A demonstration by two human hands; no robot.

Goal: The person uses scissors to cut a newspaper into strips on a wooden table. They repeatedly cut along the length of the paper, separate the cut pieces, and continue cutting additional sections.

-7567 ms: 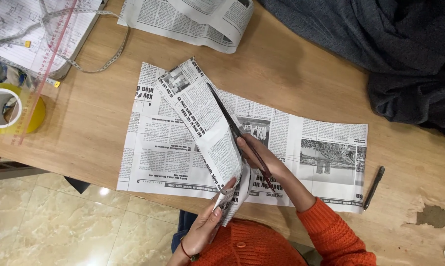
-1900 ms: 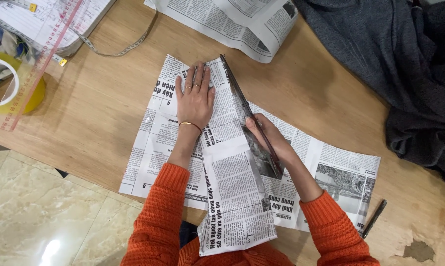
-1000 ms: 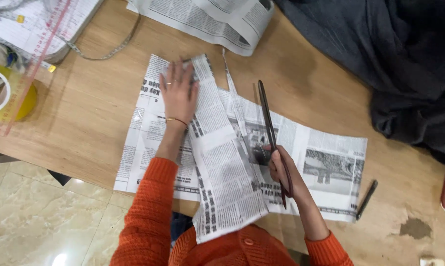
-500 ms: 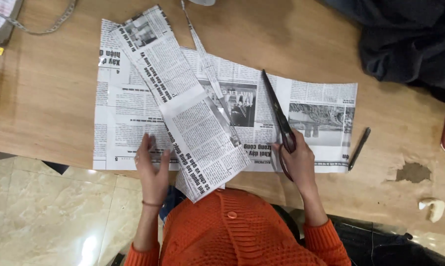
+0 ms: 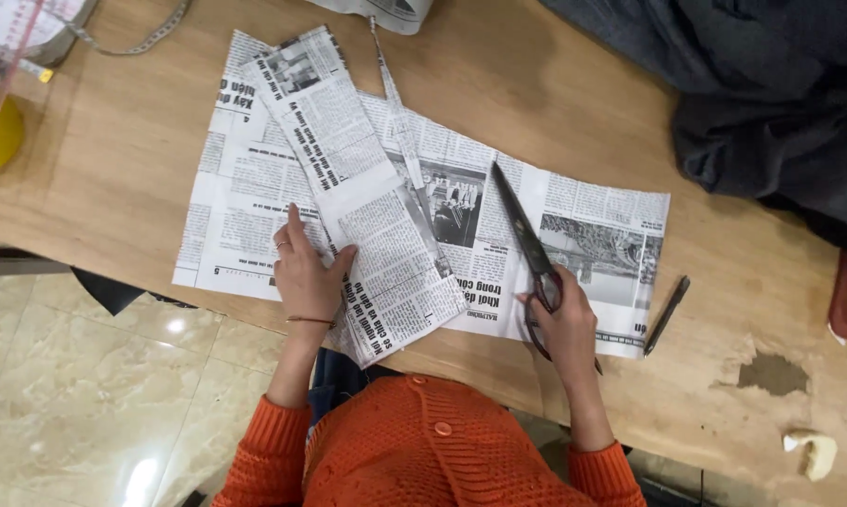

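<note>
- Head view, looking down on a wooden table (image 5: pixel 114 169); one person in an orange sweater (image 5: pixel 423 451) sits at the near edge, at 6 o'clock.
- Left hand (image 5: pixel 306 272): one, fingers released and spread flat, palm pressing on the near end of the folded newspaper strip (image 5: pixel 348 178), which runs from 11 o'clock down to 6 o'clock across the flat sheet.
- Right hand (image 5: pixel 564 324): one, fingers clenched through the handles of the scissors (image 5: pixel 526 244), grasping them.
- Scissors: one pair, dark, blades together as far as can be seen, tip pointing to 11 o'clock, lying over the flat sheet at centre right.
- Flat newspaper sheet (image 5: pixel 602 225): one, spread wide across the middle of the table from 9 o'clock to 3 o'clock, under both hands.
- Thin paper sliver (image 5: pixel 400 122): one narrow cut strip, lying from 12 o'clock down toward the centre, just beside the folded strip.
- Pen (image 5: pixel 667 314): one, dark, on the table just beside the sheet's right corner, at 4 o'clock of the scissors.
- Dark cloth (image 5: pixel 770 103): one heap at 2 o'clock, well apart from the hands.
- Second newspaper (image 5: pixel 386 9): one bundle, cut off by the top edge at 12 o'clock.
- Measuring tape (image 5: pixel 132 38): one, curled at 11 o'clock.
- Yellow tape roll (image 5: pixel 1 136): one, partly out of view at 9 o'clock.
- Small pale scrap (image 5: pixel 813 451): one, at 4 o'clock near the table's worn patch.
</note>
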